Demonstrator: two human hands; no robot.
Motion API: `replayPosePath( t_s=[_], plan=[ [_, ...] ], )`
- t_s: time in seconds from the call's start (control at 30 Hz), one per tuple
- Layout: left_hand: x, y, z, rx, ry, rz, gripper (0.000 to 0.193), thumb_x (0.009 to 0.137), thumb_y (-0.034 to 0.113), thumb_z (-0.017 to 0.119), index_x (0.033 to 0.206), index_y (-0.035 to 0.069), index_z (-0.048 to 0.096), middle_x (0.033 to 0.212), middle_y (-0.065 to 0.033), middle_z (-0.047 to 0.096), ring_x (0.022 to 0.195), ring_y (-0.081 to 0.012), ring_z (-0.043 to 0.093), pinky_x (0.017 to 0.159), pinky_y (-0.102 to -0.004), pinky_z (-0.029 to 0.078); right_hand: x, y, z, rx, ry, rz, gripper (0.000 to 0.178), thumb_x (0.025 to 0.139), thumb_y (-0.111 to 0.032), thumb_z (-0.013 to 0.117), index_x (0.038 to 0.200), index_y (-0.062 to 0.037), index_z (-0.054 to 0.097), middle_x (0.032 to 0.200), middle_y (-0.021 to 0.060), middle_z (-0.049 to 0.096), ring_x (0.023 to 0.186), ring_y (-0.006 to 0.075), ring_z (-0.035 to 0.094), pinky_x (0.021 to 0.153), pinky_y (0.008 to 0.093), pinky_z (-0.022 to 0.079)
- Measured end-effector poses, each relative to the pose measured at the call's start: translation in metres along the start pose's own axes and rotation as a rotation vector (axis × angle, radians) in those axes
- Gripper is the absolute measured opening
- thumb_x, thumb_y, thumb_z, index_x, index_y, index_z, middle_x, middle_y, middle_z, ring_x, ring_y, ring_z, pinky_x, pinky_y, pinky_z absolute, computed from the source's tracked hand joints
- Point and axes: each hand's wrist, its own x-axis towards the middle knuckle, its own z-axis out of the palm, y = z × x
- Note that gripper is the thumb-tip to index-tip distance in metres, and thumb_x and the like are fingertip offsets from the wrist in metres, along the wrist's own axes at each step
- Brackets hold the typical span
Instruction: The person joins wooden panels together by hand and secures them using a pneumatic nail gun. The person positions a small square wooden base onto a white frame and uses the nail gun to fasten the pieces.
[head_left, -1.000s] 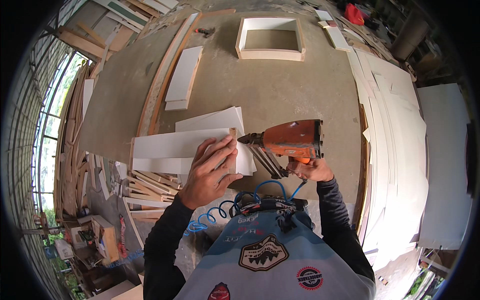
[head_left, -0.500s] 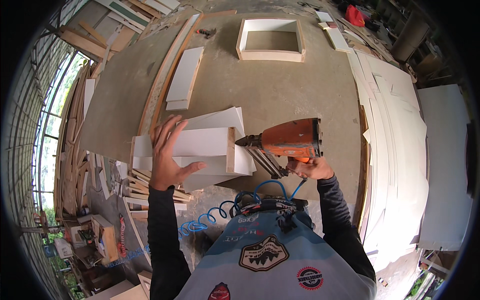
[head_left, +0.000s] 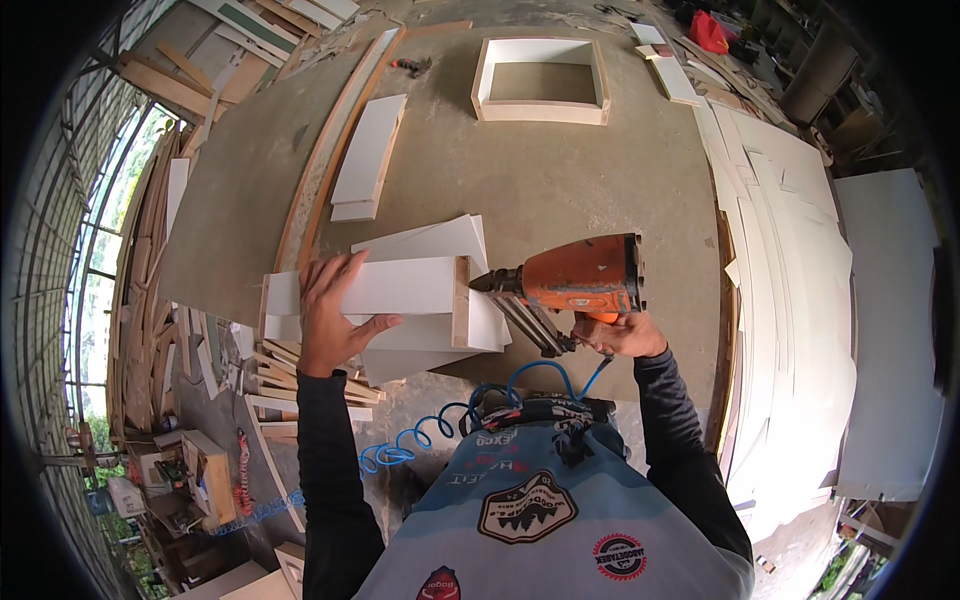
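My right hand (head_left: 632,336) is wrapped round the handle of an orange pneumatic nail gun (head_left: 585,278). The gun lies sideways, its dark nose touching the raw wood edge at the right end of a white board assembly. My left hand (head_left: 332,315) straddles the white board (head_left: 410,287), fingers over its far edge and thumb along its near side. A wooden-edged end piece (head_left: 461,302) stands across the board's right end, and another end piece (head_left: 265,305) is at its left. Loose white panels (head_left: 450,236) lie beneath and behind the assembly.
A finished white rectangular frame (head_left: 542,112) sits at the far side of the worktable (head_left: 620,180). White boards (head_left: 368,160) are stacked at the far left. A blue coiled air hose (head_left: 420,432) runs below the gun. Large white sheets (head_left: 795,300) line the right side.
My left hand has lowered onto the white board, its fingers and thumb drawing in from a spread pose. The nail gun has barely moved.
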Motion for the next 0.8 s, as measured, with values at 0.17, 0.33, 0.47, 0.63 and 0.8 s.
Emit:
replayPosePath(
  t_s=[0.17, 0.33, 0.47, 0.63, 0.8],
  plan=[
    [0.0, 0.0, 0.001, -0.004, 0.004, -0.004, 0.098, 0.071, 0.072, 0.08, 0.132, -0.003, 0.065, 0.121, -0.02, 0.067, 0.114, -0.0373, 0.059, 0.106, -0.0494, 0.037, -0.001, -0.01, 0.003, -0.067, 0.012, 0.049, 0.034, 0.091, -0.002, 0.075, 0.122, -0.0021, 0.063, 0.075, 0.0034, 0.066, 0.059, 0.0108, 0.062, 0.047, 0.0264, 0.045],
    [0.0, 0.0, 0.001, -0.004, 0.008, -0.002, 0.098, 0.07, 0.072, 0.08, 0.131, -0.003, 0.065, 0.12, -0.0197, 0.067, 0.114, -0.0372, 0.059, 0.106, -0.0492, 0.037, -0.001, -0.015, 0.003, -0.165, 0.008, 0.015, 0.031, 0.09, -0.001, 0.075, 0.119, -0.0019, 0.064, 0.075, 0.0034, 0.067, 0.059, 0.0108, 0.062, 0.047, 0.0263, 0.046],
    [0.001, 0.002, 0.0, -0.012, 0.005, -0.01, 0.098, 0.07, 0.072, 0.08, 0.131, -0.003, 0.066, 0.12, -0.0194, 0.067, 0.113, -0.037, 0.059, 0.105, -0.0491, 0.038, 0.0, -0.013, 0.0, -0.092, 0.009, 0.052, 0.031, 0.09, -0.001, 0.074, 0.119, -0.0019, 0.064, 0.075, 0.0036, 0.067, 0.059, 0.0107, 0.062, 0.047, 0.0262, 0.046],
    [0.0, 0.0, 0.003, -0.005, 0.01, -0.004, 0.097, 0.07, 0.071, 0.081, 0.131, -0.003, 0.066, 0.119, -0.0192, 0.067, 0.112, -0.0368, 0.059, 0.106, -0.0488, 0.037, 0.004, -0.002, -0.008, -0.011, -0.031, 0.002, 0.031, 0.09, -0.001, 0.074, 0.119, -0.0021, 0.064, 0.077, 0.0034, 0.067, 0.06, 0.0108, 0.062, 0.048, 0.0261, 0.047],
    [0.001, 0.0, 0.001, -0.003, 0.006, -0.003, 0.097, 0.07, 0.07, 0.081, 0.132, -0.003, 0.065, 0.119, -0.0193, 0.067, 0.112, -0.0368, 0.059, 0.105, -0.0484, 0.037, 0.004, 0.002, -0.012, -0.024, -0.046, 0.018, 0.035, 0.091, -0.001, 0.074, 0.123, -0.0027, 0.062, 0.079, 0.0033, 0.067, 0.06, 0.0113, 0.062, 0.048, 0.0268, 0.047]
  ],
)
